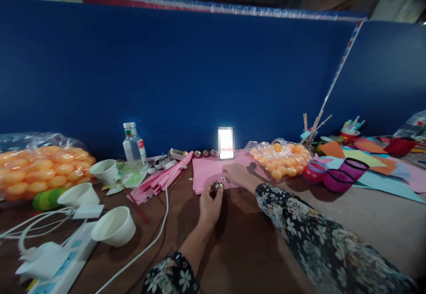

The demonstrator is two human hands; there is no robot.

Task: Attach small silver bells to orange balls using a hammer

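Note:
Between the thumb and fingers of my left hand (211, 204) is a shiny metal ball (218, 186), held low at the front edge of the pink paper sheets (206, 172). My right hand (240, 175) reaches in from the right over the paper, its fingers bent down and closed on a small shiny metal piece (225, 179) right beside the ball. The exact shape of that piece is partly hidden by the fingers. Three more metal balls (205, 153) sit in a row behind the paper. A lit phone (226, 145) stands upright at the paper's back edge.
Bags of orange balls (281, 158) lie right and far left. Paper cups (115, 226), a power strip (66, 258) and a white cable (159, 227) take up the left side. A plastic bottle (133, 147) stands behind. Purple cups (337, 179) and coloured paper (382, 180) lie right.

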